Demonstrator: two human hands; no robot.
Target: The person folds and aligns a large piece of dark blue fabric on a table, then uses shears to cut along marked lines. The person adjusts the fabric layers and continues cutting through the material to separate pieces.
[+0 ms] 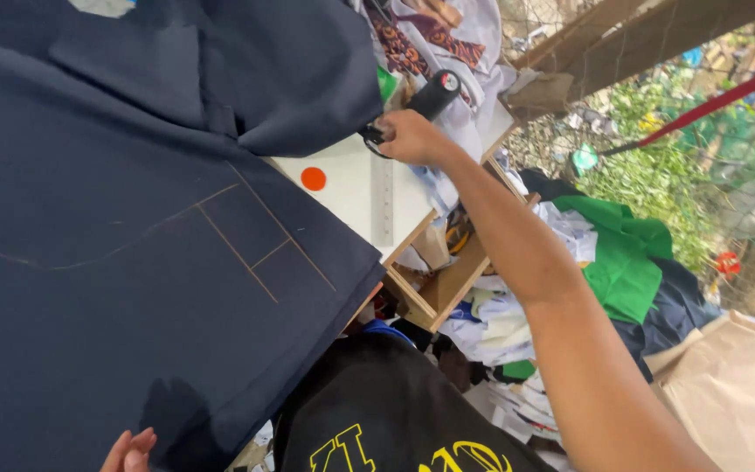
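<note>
Across most of the white table: smooth dark navy cloth, matte, marked with thin chalk lines forming a rectangle and a long curve. Beyond its folded edge: bare tabletop with a flat ruler and a round orange sticker. Right hand at the far edge, fingers curled round black scissors. Left hand at the near hem, fingertips touching cloth, grip impossible to tell.
</note>
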